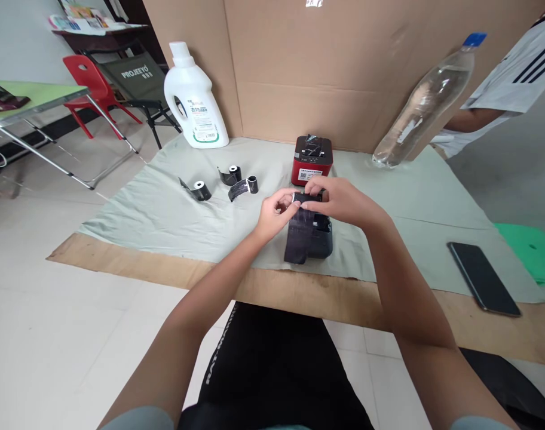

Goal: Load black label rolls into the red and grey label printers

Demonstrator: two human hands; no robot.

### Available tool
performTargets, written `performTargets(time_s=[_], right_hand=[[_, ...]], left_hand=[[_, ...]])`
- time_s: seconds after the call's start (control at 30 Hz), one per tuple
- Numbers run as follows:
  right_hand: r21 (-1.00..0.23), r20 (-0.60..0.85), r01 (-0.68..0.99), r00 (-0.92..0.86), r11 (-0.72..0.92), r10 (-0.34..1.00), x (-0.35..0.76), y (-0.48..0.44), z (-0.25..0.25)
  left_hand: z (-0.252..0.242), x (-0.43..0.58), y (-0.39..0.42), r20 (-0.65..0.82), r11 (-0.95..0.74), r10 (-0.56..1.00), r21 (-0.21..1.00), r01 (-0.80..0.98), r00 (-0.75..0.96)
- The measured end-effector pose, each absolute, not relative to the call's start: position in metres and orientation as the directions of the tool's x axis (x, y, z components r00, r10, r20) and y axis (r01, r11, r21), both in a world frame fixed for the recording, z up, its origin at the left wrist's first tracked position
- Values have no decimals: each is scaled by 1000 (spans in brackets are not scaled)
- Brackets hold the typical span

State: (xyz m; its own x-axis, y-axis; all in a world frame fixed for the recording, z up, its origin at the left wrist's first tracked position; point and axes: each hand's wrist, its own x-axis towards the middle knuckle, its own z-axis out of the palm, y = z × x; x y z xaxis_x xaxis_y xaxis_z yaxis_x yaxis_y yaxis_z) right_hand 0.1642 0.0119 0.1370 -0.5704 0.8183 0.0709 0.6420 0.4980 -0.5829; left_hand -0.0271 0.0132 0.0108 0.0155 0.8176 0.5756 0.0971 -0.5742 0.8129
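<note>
Between both hands, over the table's front middle, is a roll of black film or paper [300,232], its loose strip hanging down. My left hand [278,209] pinches the roll's left end with thumb and fingertips. From the other side, my right hand [339,200] grips the right end with curled fingers. Directly below them sits a black box-like device [325,239], partly covered by the strip. Just behind the hands stands a small red and black device [312,160] with a white label on its front and a black strip on top.
Three small black rolls, one of them here [201,190], lie to the left with loose tails. A white detergent bottle [196,101] and a clear plastic bottle [427,107] stand against the cardboard [299,65]. A phone [483,278] lies at the right edge. Another person's sleeve [519,71] shows behind.
</note>
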Motion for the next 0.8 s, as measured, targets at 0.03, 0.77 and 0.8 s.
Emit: performTargets(time_s=[0.03,0.77,0.8], right_hand=[[-628,47,628,-559,460,828,164,14,137],[-878,178,314,-486,361,856,152,37,102],[-884,174,303,-495,357,851,151,38,102]], left_hand=[[10,-27,15,583,-582,813,810,69,7],[7,-32,26,556,-557,829,830,-8,-56],[7,-32,26,553,-554,832,832,-8,-49]])
